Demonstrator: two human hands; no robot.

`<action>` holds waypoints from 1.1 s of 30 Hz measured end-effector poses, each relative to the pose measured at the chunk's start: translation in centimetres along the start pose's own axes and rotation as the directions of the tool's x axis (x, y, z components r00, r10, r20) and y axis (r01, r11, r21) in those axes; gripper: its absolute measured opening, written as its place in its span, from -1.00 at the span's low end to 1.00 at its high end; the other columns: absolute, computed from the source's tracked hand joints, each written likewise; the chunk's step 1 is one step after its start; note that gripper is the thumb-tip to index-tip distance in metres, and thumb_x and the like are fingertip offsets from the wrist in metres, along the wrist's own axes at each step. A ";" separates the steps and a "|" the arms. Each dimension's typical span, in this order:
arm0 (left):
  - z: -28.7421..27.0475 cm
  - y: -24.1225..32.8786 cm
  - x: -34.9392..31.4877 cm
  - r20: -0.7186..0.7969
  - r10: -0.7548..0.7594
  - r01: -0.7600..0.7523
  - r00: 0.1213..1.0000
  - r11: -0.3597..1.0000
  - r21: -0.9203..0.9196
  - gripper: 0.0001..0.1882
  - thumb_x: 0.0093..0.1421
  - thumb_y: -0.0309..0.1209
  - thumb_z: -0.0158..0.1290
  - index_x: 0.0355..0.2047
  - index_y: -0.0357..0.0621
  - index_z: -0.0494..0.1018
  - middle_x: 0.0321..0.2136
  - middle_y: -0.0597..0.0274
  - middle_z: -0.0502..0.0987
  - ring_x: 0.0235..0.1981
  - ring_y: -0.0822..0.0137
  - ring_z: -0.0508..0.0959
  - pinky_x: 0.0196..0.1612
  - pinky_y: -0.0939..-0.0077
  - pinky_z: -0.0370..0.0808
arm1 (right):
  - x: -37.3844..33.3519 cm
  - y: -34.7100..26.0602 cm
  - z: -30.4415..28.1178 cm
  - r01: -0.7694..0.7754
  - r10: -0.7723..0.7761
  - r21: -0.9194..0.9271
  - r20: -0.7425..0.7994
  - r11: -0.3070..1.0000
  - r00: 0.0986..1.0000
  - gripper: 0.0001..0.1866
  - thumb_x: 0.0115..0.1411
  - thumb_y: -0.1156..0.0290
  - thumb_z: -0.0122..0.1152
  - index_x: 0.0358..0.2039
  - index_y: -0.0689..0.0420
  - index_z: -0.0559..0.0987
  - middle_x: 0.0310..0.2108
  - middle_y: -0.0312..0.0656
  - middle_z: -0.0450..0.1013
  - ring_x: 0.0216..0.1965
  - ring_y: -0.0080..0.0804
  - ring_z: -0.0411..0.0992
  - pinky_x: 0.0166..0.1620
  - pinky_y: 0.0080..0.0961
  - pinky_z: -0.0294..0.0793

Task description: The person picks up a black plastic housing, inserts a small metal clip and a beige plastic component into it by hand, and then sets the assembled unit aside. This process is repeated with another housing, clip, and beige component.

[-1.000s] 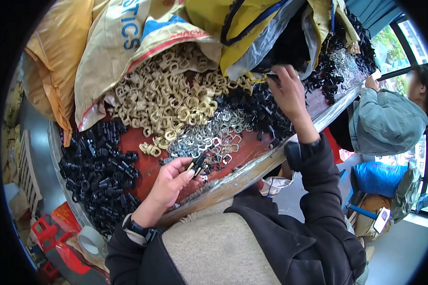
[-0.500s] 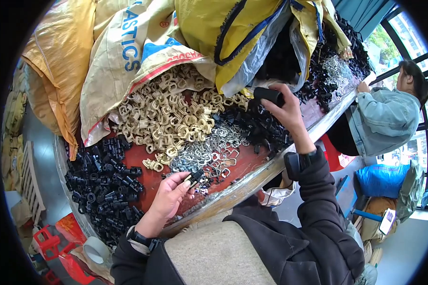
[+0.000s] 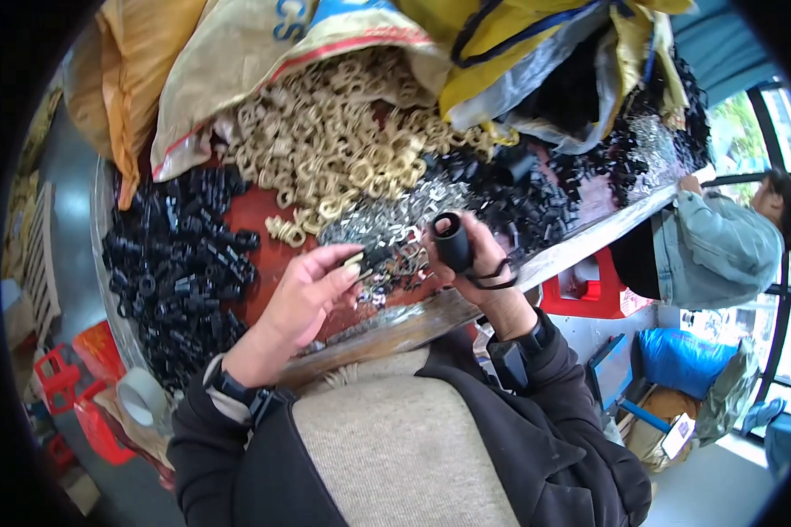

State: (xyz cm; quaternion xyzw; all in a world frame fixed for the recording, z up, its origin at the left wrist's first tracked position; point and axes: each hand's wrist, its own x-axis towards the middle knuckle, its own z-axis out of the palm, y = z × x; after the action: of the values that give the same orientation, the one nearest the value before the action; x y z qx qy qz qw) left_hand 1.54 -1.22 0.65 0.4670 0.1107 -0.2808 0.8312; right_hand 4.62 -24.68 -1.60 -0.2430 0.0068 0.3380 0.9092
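Between the thumb and fingers of my left hand is a small black-and-beige plastic part, mostly covered by the fingertips. A little to the right, my right hand is wrapped round a black hollow cylinder, its open round end tilted up toward me. The two hands are close but apart. Below and behind them lies a heap of small silver metal clips. Beige plastic rings are piled farther back, and small black plastic pieces spread to the right.
Black tubular fittings cover the table's left side. Beige and yellow sacks stand along the far side. The worn table edge runs close in front of me. At the right, a person in a light blue jacket stands at the table.
My right hand has come left and nearer with the black cylinder, now beside my left hand. The left hand keeps its small part. The whole view has shifted.
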 end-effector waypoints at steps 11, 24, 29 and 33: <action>-0.9 0.1 0.8 0.112 -0.112 0.106 0.987 0.993 0.054 -0.67 0.04 -0.45 0.00 -0.18 -0.31 0.30 -0.52 0.32 0.41 -0.55 0.59 0.38 -0.51 0.77 0.33 | 1.8 1.1 1.6 0.256 -0.344 -0.931 0.159 0.260 0.925 -0.54 -0.21 0.29 0.33 -0.32 0.21 0.39 -0.37 -0.19 0.31 -0.29 -0.41 0.29 -0.22 -0.56 0.28; -0.7 -0.3 0.7 0.131 -0.110 0.086 0.985 0.981 0.174 -0.70 0.02 -0.44 0.03 -0.24 -0.34 0.34 -0.52 0.29 0.44 -0.55 0.56 0.40 -0.48 0.73 0.37 | 0.8 2.1 2.7 0.367 -0.255 -0.928 0.370 -0.060 0.893 -0.56 -0.21 0.29 0.33 -0.34 0.21 0.39 -0.34 -0.12 0.30 -0.28 -0.33 0.28 -0.21 -0.47 0.27; -0.9 -0.3 0.9 0.134 -0.109 0.088 0.985 0.984 0.158 -0.71 0.02 -0.44 0.02 -0.25 -0.34 0.35 -0.49 0.26 0.45 -0.54 0.56 0.42 -0.46 0.72 0.39 | 1.0 3.3 2.0 0.396 -0.277 -0.913 0.406 -0.091 0.871 -0.49 -0.17 0.28 0.30 -0.24 0.22 0.30 -0.35 -0.13 0.27 -0.28 -0.34 0.26 -0.21 -0.46 0.26; -0.8 -0.2 0.8 0.091 -0.131 0.115 0.987 0.980 0.162 -0.71 0.03 -0.44 0.02 -0.24 -0.34 0.37 -0.47 0.25 0.46 -0.54 0.57 0.42 -0.44 0.74 0.40 | 1.0 3.7 2.1 0.348 -0.273 -0.933 0.360 -0.092 0.892 -0.43 -0.13 0.29 0.27 -0.16 0.22 0.23 -0.33 -0.13 0.25 -0.27 -0.35 0.25 -0.20 -0.46 0.26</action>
State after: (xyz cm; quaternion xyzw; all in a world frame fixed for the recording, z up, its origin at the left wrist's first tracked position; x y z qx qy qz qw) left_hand 2.10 -0.93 -0.31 0.5079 0.0750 -0.3628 0.7777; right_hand 2.80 -20.67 -1.57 -0.7944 -0.3131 0.0293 0.5196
